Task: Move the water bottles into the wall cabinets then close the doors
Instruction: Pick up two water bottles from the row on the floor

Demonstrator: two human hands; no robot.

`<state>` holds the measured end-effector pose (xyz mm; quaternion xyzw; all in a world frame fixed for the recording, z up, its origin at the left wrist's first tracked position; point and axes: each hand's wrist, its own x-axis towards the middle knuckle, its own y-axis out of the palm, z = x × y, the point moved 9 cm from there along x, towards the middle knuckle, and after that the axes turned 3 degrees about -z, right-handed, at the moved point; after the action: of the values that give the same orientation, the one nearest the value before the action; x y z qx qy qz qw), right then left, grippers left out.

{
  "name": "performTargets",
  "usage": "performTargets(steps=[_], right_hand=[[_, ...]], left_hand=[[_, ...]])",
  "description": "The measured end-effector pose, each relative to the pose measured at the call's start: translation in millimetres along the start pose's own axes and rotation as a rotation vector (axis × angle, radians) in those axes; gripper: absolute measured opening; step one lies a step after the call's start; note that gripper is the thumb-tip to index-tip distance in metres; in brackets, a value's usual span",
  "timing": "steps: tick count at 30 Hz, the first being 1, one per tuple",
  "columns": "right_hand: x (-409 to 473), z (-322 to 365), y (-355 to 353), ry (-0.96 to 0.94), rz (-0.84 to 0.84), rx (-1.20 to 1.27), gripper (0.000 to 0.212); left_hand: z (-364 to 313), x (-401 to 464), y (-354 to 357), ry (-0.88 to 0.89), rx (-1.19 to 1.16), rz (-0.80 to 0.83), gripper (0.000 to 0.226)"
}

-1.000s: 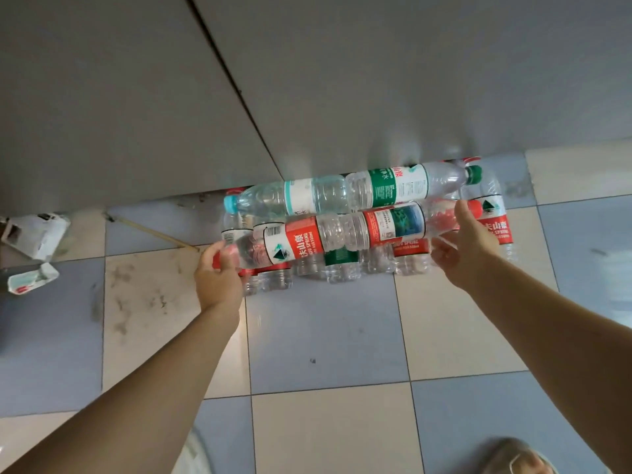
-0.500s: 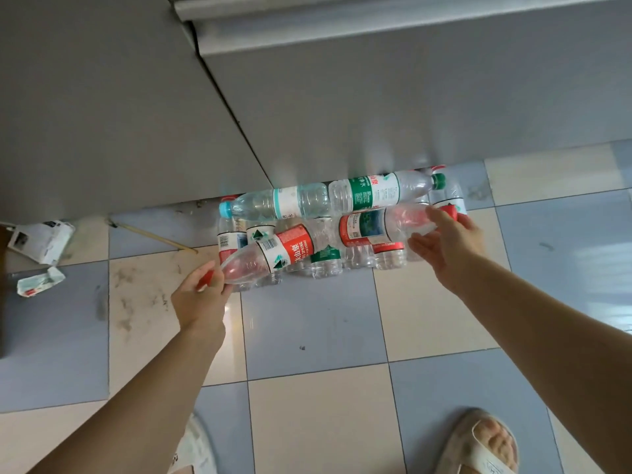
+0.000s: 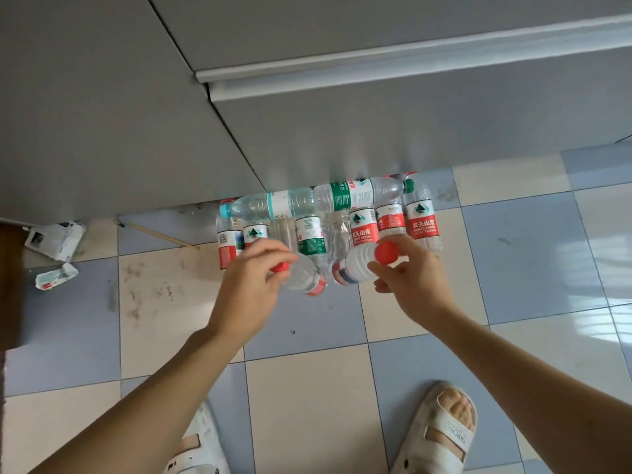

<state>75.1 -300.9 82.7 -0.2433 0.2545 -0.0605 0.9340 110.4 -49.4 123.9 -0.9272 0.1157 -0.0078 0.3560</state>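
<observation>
While each hand's fingers clamp one bottle: left hand (image 3: 251,278), right hand (image 3: 412,277); two bottles (image 3: 355,266) lifted.

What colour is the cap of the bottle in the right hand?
Red. The cap shows clearly in the head view, at the right hand's fingertips.

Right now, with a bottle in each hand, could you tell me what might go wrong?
1. Both hands, left hand and right hand, pinch their bottles near the red caps, so a bottle could slip.
2. Two bottles lie loose atop the standing row; a knock could roll them off.
</observation>
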Motion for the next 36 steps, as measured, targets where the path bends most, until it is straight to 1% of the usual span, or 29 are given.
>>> performTargets(steps=[3,7,11,15,17,19,21,23,25,27,29,31,33,34,36], right_hand=[[-6,-19,5,-0.024,0.023,-0.095,0.034],[-7,-50,9,-0.02,0.03,-0.129,0.038],[-3,-78,4,0.015,-0.045,-0.123,0.036],[-2,-83,5,-0.01,-0.091,-0.095,0.036],[-4,-90,6,0.058,-0.117,-0.045,0.045],[-8,-102,6,0.17,-0.137,0.011,0.063],[-15,-116,8,0.258,-0.116,0.038,0.08],[-21,-132,14,0.32,-0.067,0.049,0.09],[-22,-150,20,0.373,-0.035,0.051,0.097],[-17,-168,27,0.4,-0.014,0.047,0.102],[-7,-181,39,0.385,0.04,0.04,0.11],[8,-190,55,0.33,0.107,0.033,0.118],[27,-198,66,0.267,0.126,0.061,0.116],[36,-201,71,0.239,0.124,0.094,0.11],[48,-205,79,0.214,0.116,0.183,0.09]], left_hand=[[-10,-5,29,0.083,0.065,0.125,0.025],[-7,-15,64,0.111,0.096,0.188,0.023],[0,-24,85,0.116,0.114,0.168,0.024],[2,-32,95,0.075,0.106,0.112,0.024],[2,-35,97,0.023,0.06,0.075,0.026],[10,-37,96,-0.108,-0.004,0.011,0.032],[27,-42,98,-0.297,-0.063,-0.025,0.047],[43,-48,109,-0.423,-0.104,0.013,0.063],[60,-53,123,-0.494,-0.156,0.06,0.076],[80,-56,137,-0.553,-0.193,0.07,0.083],[100,-57,152,-0.583,-0.203,0.062,0.087],[116,-55,165,-0.579,-0.242,0.028,0.089],[130,-53,178,-0.567,-0.298,-0.029,0.092],[135,-53,184,-0.557,-0.322,-0.052,0.092],[141,-56,194,-0.554,-0.369,-0.081,0.087]])
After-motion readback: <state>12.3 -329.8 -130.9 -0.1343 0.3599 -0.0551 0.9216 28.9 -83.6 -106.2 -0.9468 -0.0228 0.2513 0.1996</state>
